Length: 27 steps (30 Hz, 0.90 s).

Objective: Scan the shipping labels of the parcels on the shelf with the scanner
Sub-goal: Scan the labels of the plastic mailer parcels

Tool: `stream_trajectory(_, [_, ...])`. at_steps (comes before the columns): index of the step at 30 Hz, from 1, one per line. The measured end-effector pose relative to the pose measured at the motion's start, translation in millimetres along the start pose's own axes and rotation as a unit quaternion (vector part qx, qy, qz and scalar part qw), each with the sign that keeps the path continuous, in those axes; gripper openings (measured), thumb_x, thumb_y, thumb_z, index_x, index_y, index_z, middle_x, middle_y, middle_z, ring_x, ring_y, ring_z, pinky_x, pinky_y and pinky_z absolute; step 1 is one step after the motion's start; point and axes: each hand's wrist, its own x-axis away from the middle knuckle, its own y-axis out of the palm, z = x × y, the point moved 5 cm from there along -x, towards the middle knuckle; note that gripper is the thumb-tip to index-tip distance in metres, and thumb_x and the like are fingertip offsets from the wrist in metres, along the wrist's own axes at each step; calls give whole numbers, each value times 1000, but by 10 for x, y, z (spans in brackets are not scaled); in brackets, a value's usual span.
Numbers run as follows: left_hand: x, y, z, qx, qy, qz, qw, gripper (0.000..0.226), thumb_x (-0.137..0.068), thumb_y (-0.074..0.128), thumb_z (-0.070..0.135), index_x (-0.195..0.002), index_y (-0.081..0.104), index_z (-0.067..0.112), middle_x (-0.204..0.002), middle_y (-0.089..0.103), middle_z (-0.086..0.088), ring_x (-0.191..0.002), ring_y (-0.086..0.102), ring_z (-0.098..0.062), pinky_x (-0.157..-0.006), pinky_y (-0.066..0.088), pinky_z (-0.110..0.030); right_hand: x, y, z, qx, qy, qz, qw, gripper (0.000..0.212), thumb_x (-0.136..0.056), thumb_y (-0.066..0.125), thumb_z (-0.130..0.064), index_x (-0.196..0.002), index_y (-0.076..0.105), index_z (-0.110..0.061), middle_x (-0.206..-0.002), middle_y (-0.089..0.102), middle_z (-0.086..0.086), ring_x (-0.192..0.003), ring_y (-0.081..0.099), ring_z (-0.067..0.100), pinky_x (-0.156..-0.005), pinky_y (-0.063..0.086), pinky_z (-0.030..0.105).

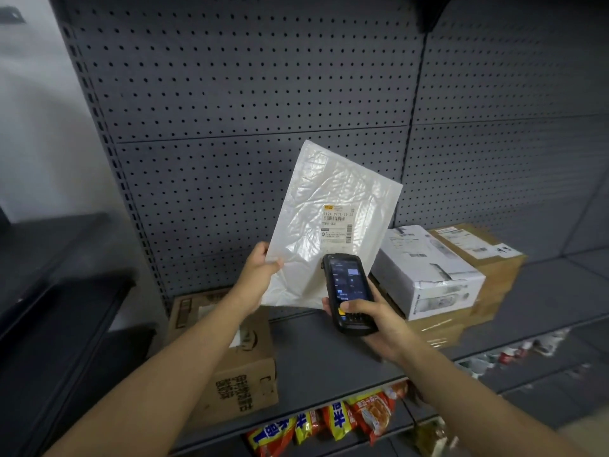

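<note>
Mailer: a white padded mailer [329, 222] is being held upright above the middle of the shelf [316, 354], its shipping label [338, 224] facing the camera.
Left hand: the left hand [255, 285] is pinching the mailer's lower left corner between thumb and fingers.
Scanner: the black handheld scanner [349, 293] is sitting just below the label, its screen lit and its top end pointing up at the barcode.
Right hand: the right hand [379, 328] is gripping the scanner's lower body, thumb lying on the keypad.
Doing it well: the mailer probably wants keeping flat and steady, the glossy creases turned off the glare, and the scanner's head aiming squarely at the barcode.
Other parcels: a brown carton [237, 357] is sitting at the shelf's left end; a white box [428, 268] and taped cartons [484, 258] are stacked toward the right, against the back.
Surroundings: grey pegboard [247, 94] is backing the shelf; snack packets [333, 423] are lying on the tier below.
</note>
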Motion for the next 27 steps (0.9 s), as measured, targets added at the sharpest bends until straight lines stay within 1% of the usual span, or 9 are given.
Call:
stream_trajectory(2, [-107, 303, 80, 14, 4, -22, 1000, 19, -93, 52, 0, -96, 52, 19, -98, 65, -3, -90, 63, -22, -79, 52, -37, 80, -151, -174, -6, -17, 10, 1000, 72, -67, 61, 17, -131, 54, -14, -117, 66, 20, -97, 67, 38, -84, 58, 40])
stream_trajectory(6, [-331, 943, 184, 47, -13, -45, 998, 17, -93, 52, 1, -99, 52, 17, -102, 63, -6, -91, 62, -23, -78, 53, -40, 201, -494, -557, -5, -44, 36, 998, 64, -71, 58, 17, -127, 55, -13, -117, 64, 23, -94, 67, 36, -73, 60, 37])
stream_trajectory(8, [-436, 1217, 214, 62, -22, -47, 997, 19, -93, 53, 3, -109, 51, 13, -109, 62, -10, -94, 61, -25, -75, 53, -40, 216, -704, -754, -1, -50, 48, 998, 65, -68, 62, 13, -128, 54, -12, -118, 64, 22, -99, 66, 36, -77, 59, 37])
stream_trajectory(12, [-617, 1617, 271, 65, -40, -49, 996, 22, -92, 54, 4, -113, 51, 12, -112, 61, -12, -98, 61, -29, -86, 53, -49, 166, -1145, -1155, -10, -58, 58, 997, 68, -69, 63, 11, -132, 52, -11, -117, 65, 20, -100, 66, 36, -82, 58, 38])
stream_trajectory(15, [-714, 1765, 389, 88, -45, -50, 994, 20, -92, 55, 2, -108, 54, 12, -106, 63, -9, -88, 63, -25, -71, 56, -42, 90, -1424, -1431, -7, -68, 55, 996, 70, -69, 61, 11, -135, 49, -8, -118, 64, 21, -100, 66, 36, -86, 57, 38])
stream_trajectory(17, [-781, 1792, 500, 104, -41, -41, 993, 18, -92, 54, 1, -104, 56, 14, -102, 64, -8, -87, 64, -26, -66, 55, -39, 30, -1563, -1582, -9, -66, 49, 997, 71, -68, 61, 10, -136, 48, -6, -119, 63, 23, -98, 67, 35, -83, 58, 36])
stream_trajectory(20, [-847, 1830, 670, 126, -25, -28, 991, 19, -92, 53, -1, -105, 57, 12, -105, 64, -10, -90, 64, -28, -73, 54, -42, -59, -1781, -1761, -24, -72, 52, 996, 70, -68, 59, 12, -135, 48, -3, -117, 63, 23, -93, 69, 33, -75, 59, 34])
stream_trajectory(25, [-865, 2155, 627, 167, -33, -16, 985, 21, -92, 53, 0, -106, 59, 13, -106, 66, -8, -97, 63, -27, -81, 53, -43, -72, -2335, -1861, -43, -100, 103, 989, 71, -71, 56, 11, -139, 45, -8, -116, 63, 22, -97, 66, 34, -86, 57, 41])
stream_trajectory(27, [-850, 2336, 471, 174, -56, -15, 983, 22, -92, 53, 1, -110, 58, 12, -106, 66, -8, -98, 63, -28, -83, 53, -44, -6, -2557, -1881, -72, -113, 133, 982, 74, -71, 56, 10, -140, 42, -9, -126, 58, 27, -96, 67, 34, -78, 60, 39])
